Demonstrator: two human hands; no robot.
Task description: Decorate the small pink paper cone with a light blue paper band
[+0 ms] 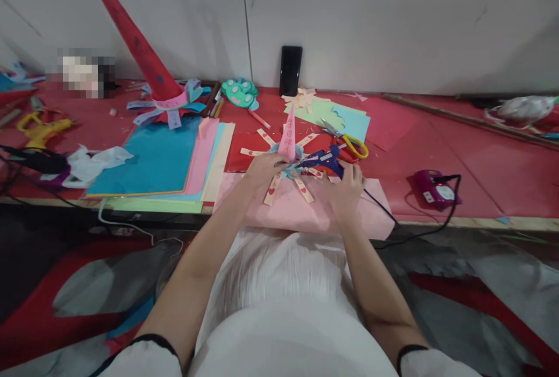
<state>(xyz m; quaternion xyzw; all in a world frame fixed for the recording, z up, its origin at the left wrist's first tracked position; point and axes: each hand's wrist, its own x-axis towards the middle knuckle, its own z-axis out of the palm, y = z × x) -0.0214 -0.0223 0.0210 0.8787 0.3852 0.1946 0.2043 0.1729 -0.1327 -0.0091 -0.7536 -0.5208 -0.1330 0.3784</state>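
A pink paper cone [289, 132] with handwritten characters stands on a light blue paper base [289, 174]. Cream paper strips [303, 187] with red hearts fan out around it. My left hand [265, 169] reaches the base from the left, its fingers closed at the cone's foot; the fingertips are partly hidden. In my right hand [347, 186] is a blue hot glue gun [324, 159], its nozzle pointing left at the base beside the cone. A sheet of pink paper [297, 214] lies under the craft at the table's front edge.
Yellow-handled scissors [356, 147] lie behind the glue gun. A purple power adapter [434, 190] with a black cable is at the right. Stacked coloured paper [148, 158] and a tall red cone [140, 48] are left. A black phone [290, 70] leans against the wall.
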